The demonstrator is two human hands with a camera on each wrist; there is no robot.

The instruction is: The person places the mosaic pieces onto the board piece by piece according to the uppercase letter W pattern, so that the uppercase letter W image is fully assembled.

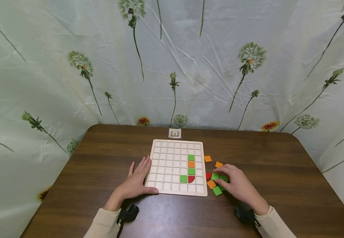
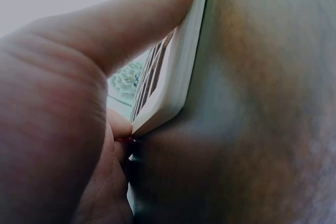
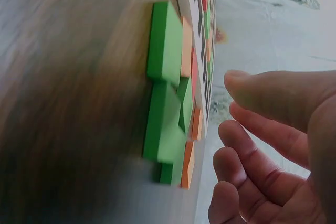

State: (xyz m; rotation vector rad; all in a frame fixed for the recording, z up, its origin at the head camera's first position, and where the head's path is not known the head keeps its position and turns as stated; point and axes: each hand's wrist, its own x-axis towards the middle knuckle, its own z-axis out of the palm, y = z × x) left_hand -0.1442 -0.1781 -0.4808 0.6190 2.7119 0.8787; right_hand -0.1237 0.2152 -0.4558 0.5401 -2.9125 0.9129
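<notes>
One spread left hand [image 1: 132, 183] presumably steadies the wooden grid board [image 1: 168, 164] at its left edge, while the right hand [image 1: 239, 183], loosely curved, seemingly empty, hovers over coloured tiles [image 1: 217, 190] handy on the board's right.

Far off, the pale backdrop cloth [image 1: 189, 109] bears green dandelions [image 1: 252, 54] and orange-red flowers [image 1: 270, 126]; the table [image 1: 279, 158] is dark brown wood-grain, the cream board [image 1: 169, 168] gridded in squares, its inset tiles [image 1: 191, 157] green, orange and red, the loose tiles [image 1: 217, 190] to its right likewise; both sleeves [image 1: 101, 224] cream
</notes>
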